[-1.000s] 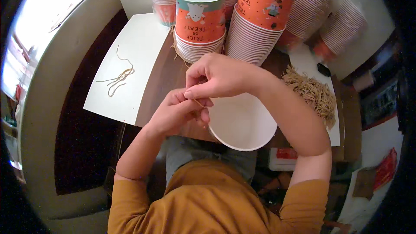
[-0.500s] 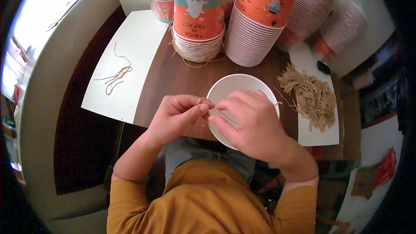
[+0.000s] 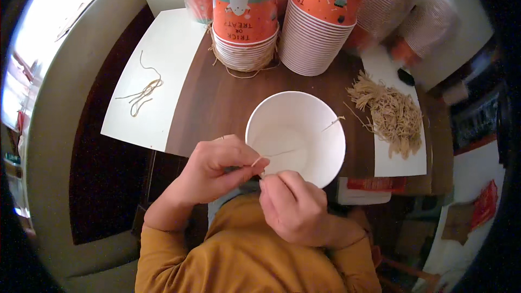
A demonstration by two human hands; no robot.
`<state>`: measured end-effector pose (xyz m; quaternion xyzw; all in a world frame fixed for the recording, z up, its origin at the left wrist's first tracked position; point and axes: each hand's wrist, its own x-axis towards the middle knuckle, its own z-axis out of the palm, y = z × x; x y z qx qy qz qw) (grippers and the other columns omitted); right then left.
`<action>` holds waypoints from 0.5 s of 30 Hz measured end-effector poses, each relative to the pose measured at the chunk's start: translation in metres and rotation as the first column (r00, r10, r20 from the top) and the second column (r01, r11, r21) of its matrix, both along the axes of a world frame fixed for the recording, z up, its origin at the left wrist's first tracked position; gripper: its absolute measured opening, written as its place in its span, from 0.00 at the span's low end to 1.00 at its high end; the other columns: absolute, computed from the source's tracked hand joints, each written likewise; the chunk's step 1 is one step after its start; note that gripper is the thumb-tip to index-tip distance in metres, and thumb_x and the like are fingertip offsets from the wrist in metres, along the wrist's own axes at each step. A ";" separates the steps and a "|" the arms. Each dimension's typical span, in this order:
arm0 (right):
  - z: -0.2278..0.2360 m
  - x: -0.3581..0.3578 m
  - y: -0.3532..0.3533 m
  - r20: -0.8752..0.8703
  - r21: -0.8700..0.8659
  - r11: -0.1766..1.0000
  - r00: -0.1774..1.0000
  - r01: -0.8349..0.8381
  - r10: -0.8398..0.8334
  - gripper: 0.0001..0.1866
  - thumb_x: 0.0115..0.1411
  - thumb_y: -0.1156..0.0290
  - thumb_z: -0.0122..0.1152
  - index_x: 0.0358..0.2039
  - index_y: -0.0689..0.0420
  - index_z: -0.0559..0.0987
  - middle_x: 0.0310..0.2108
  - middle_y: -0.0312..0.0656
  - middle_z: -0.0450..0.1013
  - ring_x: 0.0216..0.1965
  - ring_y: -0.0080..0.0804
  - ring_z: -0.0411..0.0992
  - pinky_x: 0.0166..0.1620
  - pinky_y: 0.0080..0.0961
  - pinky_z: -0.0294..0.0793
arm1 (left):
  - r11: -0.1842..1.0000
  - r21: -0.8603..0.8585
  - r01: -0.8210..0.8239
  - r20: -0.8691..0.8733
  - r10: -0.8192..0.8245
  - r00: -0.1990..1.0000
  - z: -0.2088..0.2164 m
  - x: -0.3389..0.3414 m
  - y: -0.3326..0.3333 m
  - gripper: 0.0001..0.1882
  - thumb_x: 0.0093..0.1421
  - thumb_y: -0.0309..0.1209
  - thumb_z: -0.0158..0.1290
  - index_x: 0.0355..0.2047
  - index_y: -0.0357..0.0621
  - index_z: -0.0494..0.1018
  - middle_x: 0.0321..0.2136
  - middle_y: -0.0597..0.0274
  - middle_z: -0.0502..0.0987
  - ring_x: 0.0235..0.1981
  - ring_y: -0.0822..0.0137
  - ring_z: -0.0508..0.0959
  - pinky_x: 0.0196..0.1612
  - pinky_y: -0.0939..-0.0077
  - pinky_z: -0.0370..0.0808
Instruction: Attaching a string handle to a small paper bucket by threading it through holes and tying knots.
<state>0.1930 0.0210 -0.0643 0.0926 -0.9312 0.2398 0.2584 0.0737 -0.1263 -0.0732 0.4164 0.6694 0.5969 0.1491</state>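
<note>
Left hand (image 3: 217,169) pinching thin string (image 3: 274,155) at near rim of white paper cup (image 3: 296,135); right hand (image 3: 293,206) just below, fingertips pinching same string end. Cup straight ahead of both hands, mouth up, on brown table (image 3: 217,97); string runs left-right across cup interior. Left hand nearer rim. Since half second ago: right hand pulled back off cup, cup now fully exposed

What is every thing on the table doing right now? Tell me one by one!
White paper cup: upright, open, empty inside, string across its rim.
String: thin, pinched between both hands.
Left hand: closed, pinching the string.
Right hand: closed, pinching the string.
Orange cup stacks: upside down, nested.
String pile: loose heap on white paper.
Spare strings: lying loose on a white sheet.
</note>
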 end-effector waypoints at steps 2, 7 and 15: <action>-0.002 0.004 -0.001 -0.006 0.036 0.998 0.999 0.045 -0.045 0.07 0.48 0.80 0.61 0.30 0.60 0.75 0.27 0.42 0.67 0.23 0.38 0.71 0.26 0.29 0.72 | 0.998 0.045 0.048 -0.055 -0.046 0.997 -0.010 0.000 0.002 0.04 0.54 0.19 0.57 0.31 0.36 0.77 0.28 0.60 0.78 0.31 0.72 0.77 0.32 0.80 0.73; -0.010 -0.015 0.018 -0.089 0.013 0.991 0.988 0.131 -0.129 0.04 0.53 0.77 0.59 0.29 0.58 0.73 0.26 0.42 0.66 0.21 0.37 0.71 0.24 0.29 0.72 | 0.983 0.177 -0.049 0.142 0.024 0.990 -0.047 0.000 0.026 0.08 0.54 0.19 0.56 0.35 0.37 0.77 0.33 0.59 0.79 0.34 0.72 0.77 0.36 0.81 0.73; -0.032 -0.020 0.028 -0.236 -0.220 0.971 0.961 0.094 -0.146 0.07 0.53 0.77 0.61 0.33 0.60 0.77 0.30 0.43 0.71 0.28 0.39 0.74 0.30 0.30 0.75 | 0.926 0.217 -0.310 -0.429 0.376 0.821 -0.047 0.011 0.041 0.10 0.49 0.15 0.57 0.32 0.37 0.74 0.31 0.55 0.78 0.30 0.63 0.77 0.34 0.75 0.73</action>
